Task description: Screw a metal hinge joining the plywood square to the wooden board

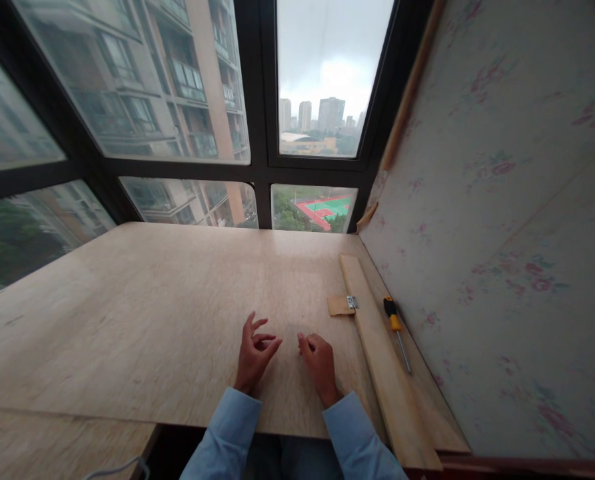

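My left hand (pixel 256 355) hovers over or rests on the tabletop (pixel 142 320), its thumb and forefinger pinched together while the other fingers stick out. Facing it across a small gap, my right hand (pixel 319 360) is curled closed, thumb against forefinger. Whatever either hand may hold is too small or hidden to make out. To the right lies a long wooden board (pixel 384 360). A metal hinge (pixel 351 302) joins its left edge to a small wooden piece (pixel 338 306). Between board and wall lies a screwdriver (pixel 393 320) with a black and yellow handle.
A floral-papered wall (pixel 517 267) bounds the right side. Dark window frames (pixel 262 120) rise behind the tabletop. A lower wooden surface (pixel 57 440) with a pale cable (pixel 120 465) is at the lower left, beside a dark gap.
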Demonstrator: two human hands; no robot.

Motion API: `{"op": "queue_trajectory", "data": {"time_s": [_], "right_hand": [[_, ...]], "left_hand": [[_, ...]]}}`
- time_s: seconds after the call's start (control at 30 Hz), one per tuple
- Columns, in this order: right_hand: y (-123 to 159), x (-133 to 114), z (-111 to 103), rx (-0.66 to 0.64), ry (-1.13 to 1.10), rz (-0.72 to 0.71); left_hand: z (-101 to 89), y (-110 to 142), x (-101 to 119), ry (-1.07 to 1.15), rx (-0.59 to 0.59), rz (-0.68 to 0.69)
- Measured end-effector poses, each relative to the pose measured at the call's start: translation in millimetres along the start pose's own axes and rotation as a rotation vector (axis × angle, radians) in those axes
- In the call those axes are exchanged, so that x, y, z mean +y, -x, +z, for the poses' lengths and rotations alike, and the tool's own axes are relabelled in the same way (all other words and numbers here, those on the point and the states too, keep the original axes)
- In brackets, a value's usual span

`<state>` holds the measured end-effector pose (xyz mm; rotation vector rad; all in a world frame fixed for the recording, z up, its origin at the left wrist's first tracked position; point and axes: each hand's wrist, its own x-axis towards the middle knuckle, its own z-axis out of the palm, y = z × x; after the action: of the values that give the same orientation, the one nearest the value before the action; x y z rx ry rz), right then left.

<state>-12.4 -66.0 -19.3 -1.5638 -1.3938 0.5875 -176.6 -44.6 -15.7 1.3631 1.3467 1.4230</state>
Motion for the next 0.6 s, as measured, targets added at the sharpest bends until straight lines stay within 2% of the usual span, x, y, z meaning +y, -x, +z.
{"op": "queue_trajectory", "data": {"time_s": [0.1, 0.33, 0.6], "right_hand": [[-0.2, 1.1, 0.4, 0.003, 0.033, -0.013], [-0.1, 0.8, -0.3, -0.027, 0.05, -0.009], [0.0, 3.7, 2.0, -0.044, 0.065, -0.034]], "left_hand": [[0.7, -1.1, -0.9, 0.036, 0.018, -0.026], [-4.1, -2.0, 0.2, -0.175, -0.073, -0.027], [-1.5, -1.7, 4.4, -0.113, -0.043, -0.129]]}}
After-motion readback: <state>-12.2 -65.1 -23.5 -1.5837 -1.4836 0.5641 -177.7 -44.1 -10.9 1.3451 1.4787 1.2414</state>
